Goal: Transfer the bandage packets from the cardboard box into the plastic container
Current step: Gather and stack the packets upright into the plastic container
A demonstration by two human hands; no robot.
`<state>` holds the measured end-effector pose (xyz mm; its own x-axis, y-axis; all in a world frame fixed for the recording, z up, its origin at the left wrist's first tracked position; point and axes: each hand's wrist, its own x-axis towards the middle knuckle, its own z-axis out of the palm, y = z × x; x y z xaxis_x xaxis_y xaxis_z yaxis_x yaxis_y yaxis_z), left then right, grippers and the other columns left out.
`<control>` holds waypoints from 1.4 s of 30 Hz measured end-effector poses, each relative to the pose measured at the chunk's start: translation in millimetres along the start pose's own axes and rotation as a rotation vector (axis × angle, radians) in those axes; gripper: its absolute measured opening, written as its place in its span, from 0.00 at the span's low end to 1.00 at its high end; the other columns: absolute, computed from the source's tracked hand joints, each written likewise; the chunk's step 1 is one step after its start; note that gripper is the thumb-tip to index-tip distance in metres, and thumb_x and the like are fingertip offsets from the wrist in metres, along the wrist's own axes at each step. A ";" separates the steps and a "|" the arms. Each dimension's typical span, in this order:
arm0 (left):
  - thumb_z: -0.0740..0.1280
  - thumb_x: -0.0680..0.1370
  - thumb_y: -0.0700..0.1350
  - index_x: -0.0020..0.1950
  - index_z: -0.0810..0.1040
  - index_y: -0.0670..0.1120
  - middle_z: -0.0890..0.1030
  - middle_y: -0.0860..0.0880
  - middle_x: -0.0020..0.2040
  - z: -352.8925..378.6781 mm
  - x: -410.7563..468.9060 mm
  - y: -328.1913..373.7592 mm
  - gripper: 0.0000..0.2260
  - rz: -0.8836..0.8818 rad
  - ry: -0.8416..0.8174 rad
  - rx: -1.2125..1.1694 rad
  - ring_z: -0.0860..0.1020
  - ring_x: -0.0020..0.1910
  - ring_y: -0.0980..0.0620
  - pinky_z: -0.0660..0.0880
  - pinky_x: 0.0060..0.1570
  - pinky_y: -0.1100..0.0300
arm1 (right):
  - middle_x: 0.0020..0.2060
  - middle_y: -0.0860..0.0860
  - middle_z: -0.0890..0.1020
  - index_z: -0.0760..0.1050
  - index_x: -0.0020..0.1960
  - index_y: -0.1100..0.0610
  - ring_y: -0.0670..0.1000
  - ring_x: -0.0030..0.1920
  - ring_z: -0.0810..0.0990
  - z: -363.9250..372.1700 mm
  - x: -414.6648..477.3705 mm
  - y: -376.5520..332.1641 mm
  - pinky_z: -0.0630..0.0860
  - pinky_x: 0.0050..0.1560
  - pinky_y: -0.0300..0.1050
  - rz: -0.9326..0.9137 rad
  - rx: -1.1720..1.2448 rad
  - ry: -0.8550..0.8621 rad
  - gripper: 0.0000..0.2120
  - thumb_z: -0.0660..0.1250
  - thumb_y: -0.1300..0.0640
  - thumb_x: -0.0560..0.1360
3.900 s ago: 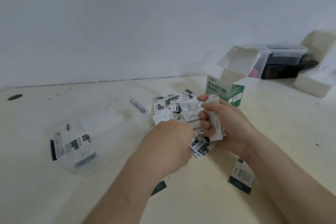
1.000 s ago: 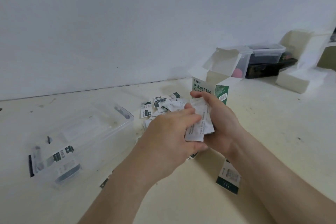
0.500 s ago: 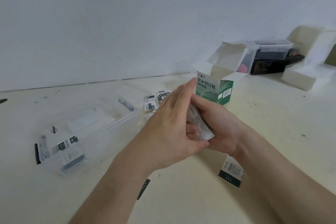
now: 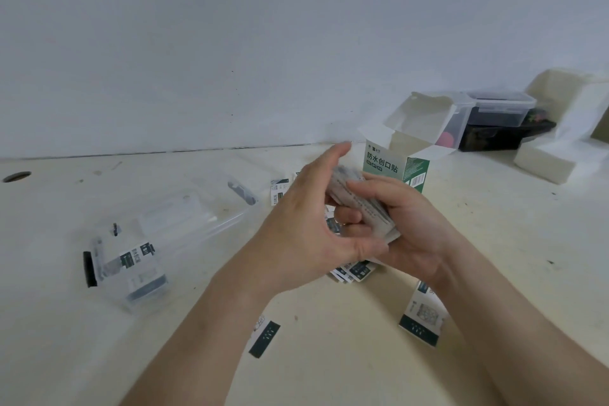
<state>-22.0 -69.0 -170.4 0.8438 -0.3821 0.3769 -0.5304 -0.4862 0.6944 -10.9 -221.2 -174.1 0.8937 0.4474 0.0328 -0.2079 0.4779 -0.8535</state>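
1. The table (image 4: 494, 241) fills the lower half of your view and meets a plain wall behind.
2. At the far right corner sit foam blocks (image 4: 543, 161) and a stack of tubs (image 4: 501, 109).
3. The container (image 4: 211, 224), clear plastic and open on top, lies to your left, well apart from your hands. A few packets (image 4: 135, 257) lie in its near end.
4. The box (image 4: 392, 168), green and white, stands upright just behind your hands with its flaps open.
5. Your right hand (image 4: 415, 234) is closed round a stack (image 4: 362, 208) of packets, fingers curled over the top and palm beneath, holding it above the table in front of the box.
6. Your left hand (image 4: 306, 234) is spread wide. Its straight fingers lie against the stack's left side and its thumb reaches toward the near end.
7. Loose packets (image 4: 357, 270) lie on the table under your hands. More show behind your left hand, between the container and the box.
8. One packet (image 4: 264, 338) lies beside your left forearm, and a larger leaflet (image 4: 420, 320) is partly hidden by your right forearm.
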 end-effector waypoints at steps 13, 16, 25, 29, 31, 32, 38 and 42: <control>0.72 0.64 0.51 0.71 0.66 0.56 0.63 0.55 0.69 5.9 -0.1 -1.3 0.36 0.040 -0.073 0.290 0.64 0.69 0.55 0.67 0.67 0.56 | 0.27 0.53 0.69 0.68 0.41 0.60 0.49 0.26 0.67 15.2 3.2 12.3 0.61 0.27 0.40 0.031 -0.199 0.125 0.12 0.52 0.74 0.69; 0.76 0.66 0.54 0.69 0.69 0.59 0.68 0.60 0.65 -13.7 -1.6 8.1 0.33 -0.030 -0.163 0.132 0.69 0.63 0.62 0.69 0.64 0.62 | 0.27 0.53 0.73 0.72 0.44 0.61 0.51 0.28 0.68 14.0 0.9 9.7 0.57 0.31 0.43 0.022 -0.300 0.122 0.15 0.51 0.74 0.68; 0.69 0.76 0.44 0.54 0.81 0.47 0.85 0.49 0.41 -78.7 -6.4 18.1 0.08 -0.061 -0.063 -0.214 0.81 0.37 0.51 0.76 0.37 0.62 | 0.39 0.60 0.77 0.70 0.66 0.54 0.49 0.27 0.59 46.5 1.8 -4.0 0.56 0.25 0.39 -0.026 -0.450 -0.136 0.31 0.57 0.71 0.65; 0.64 0.74 0.62 0.49 0.79 0.52 0.81 0.52 0.35 -88.1 -12.3 21.1 0.16 -0.123 0.018 -0.050 0.78 0.31 0.53 0.76 0.31 0.59 | 0.37 0.55 0.74 0.64 0.62 0.55 0.46 0.25 0.64 70.5 9.5 1.8 0.61 0.25 0.39 -0.122 -0.716 0.036 0.21 0.59 0.71 0.72; 0.59 0.77 0.63 0.44 0.78 0.52 0.80 0.51 0.34 -87.9 -12.3 17.4 0.17 -0.150 0.115 0.110 0.79 0.29 0.52 0.78 0.31 0.55 | 0.34 0.51 0.71 0.62 0.57 0.54 0.44 0.24 0.66 84.9 15.6 5.9 0.63 0.25 0.39 -0.209 -0.826 0.118 0.16 0.60 0.68 0.74; 0.58 0.78 0.62 0.42 0.77 0.51 0.79 0.51 0.31 -88.0 -11.4 13.9 0.17 -0.168 0.154 0.160 0.78 0.27 0.53 0.77 0.30 0.55 | 0.32 0.49 0.71 0.61 0.55 0.54 0.44 0.24 0.65 91.5 19.1 7.7 0.63 0.24 0.38 -0.235 -0.845 0.141 0.15 0.61 0.66 0.74; 0.57 0.81 0.48 0.35 0.73 0.40 0.69 0.55 0.23 -96.1 -11.9 -9.1 0.19 -0.167 0.333 -0.055 0.66 0.24 0.56 0.63 0.29 0.59 | 0.28 0.45 0.74 0.65 0.44 0.55 0.48 0.29 0.68 113.8 36.1 8.4 0.65 0.31 0.43 -0.121 -0.868 0.102 0.09 0.65 0.64 0.72; 0.57 0.79 0.43 0.36 0.72 0.38 0.68 0.52 0.25 -124.0 -21.8 -27.7 0.14 -0.138 0.494 0.023 0.65 0.28 0.53 0.62 0.29 0.58 | 0.38 0.53 0.82 0.69 0.41 0.55 0.49 0.35 0.80 129.9 49.8 2.0 0.75 0.40 0.41 -0.021 -0.785 -0.077 0.10 0.71 0.59 0.74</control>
<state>-15.5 50.2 -121.8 0.8408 0.1014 0.5317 -0.4086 -0.5254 0.7463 -18.5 -99.8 -106.5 0.8585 0.5088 0.0642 0.1755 -0.1740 -0.9690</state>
